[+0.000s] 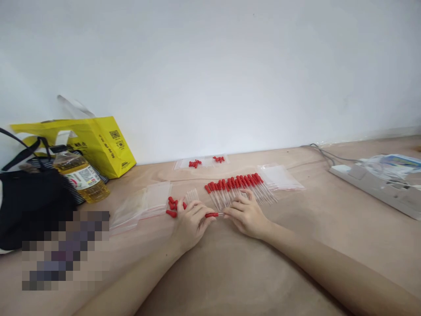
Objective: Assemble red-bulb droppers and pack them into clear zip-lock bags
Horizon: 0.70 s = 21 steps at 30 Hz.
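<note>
My left hand [192,219] pinches a red rubber dropper bulb [211,215] between thumb and fingers. My right hand [245,214] grips a clear glass dropper tube [220,214] whose end meets the bulb; whether it sits inside the bulb is too small to tell. Just beyond my hands lies a slanted row of droppers [235,182], red bulbs away from me and clear tubes toward me. Several loose red bulbs [171,213] lie beside my left hand, partly hidden by it. Bare clear tubes [191,194] rest behind that hand.
Clear zip bags lie left [154,197] and right [283,177] of the row. Another bag with red bulbs [195,163] lies near the wall. At left stand an oil bottle [82,177], a yellow bag [112,149] and a black bag [29,206]. A white power strip [368,184] lies right.
</note>
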Motion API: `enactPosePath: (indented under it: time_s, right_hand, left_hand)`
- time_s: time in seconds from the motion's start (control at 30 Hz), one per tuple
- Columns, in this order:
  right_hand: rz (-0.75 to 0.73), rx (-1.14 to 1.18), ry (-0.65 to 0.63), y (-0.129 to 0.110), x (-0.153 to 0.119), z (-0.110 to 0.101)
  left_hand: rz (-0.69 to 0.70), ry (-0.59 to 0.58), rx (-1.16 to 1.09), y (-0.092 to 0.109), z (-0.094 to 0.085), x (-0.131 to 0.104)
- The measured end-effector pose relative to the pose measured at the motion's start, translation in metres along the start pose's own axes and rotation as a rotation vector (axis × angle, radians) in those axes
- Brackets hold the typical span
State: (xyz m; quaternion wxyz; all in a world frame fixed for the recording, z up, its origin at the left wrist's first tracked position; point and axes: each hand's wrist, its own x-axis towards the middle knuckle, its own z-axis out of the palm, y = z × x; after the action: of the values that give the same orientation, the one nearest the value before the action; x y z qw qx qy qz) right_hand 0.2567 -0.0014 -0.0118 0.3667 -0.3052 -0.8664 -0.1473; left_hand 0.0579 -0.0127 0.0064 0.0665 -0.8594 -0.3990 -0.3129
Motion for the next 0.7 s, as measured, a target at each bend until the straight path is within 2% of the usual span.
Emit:
enactPosePath:
  time_s: [0.13, 0.23, 0.3, 0.47, 0.6, 0.7]
  right_hand:
    - [0.001, -0.03, -0.057, 0.001, -0.002, -0.003]
    - [0.052, 0.0, -0.142, 0.004, -0.003, -0.003]
    - [0.187, 0.055, -0.17, 0.01, 0.0, -0.001]
    - [0.644, 0.126, -0.21, 0.03, 0.019, 0.009]
    - [0.76, 0.084, -0.262, 0.037, 0.036, 0.022]
    - [0.795, 0.047, -0.286, 0.038, 0.044, 0.03]
  left_hand:
    - [-0.007, -0.015, 0.017, -0.003, -0.001, -0.001]
    - [-0.07, -0.012, 0.072, -0.011, -0.002, -0.001]
    - [-0.16, 0.0, 0.127, -0.021, -0.004, 0.0]
    - [-0.359, 0.072, 0.213, -0.05, -0.009, 0.004]
    - [-0.437, 0.124, 0.255, -0.071, -0.014, 0.006]
    - [-0.505, 0.051, 0.208, -0.089, -0.022, 0.009]
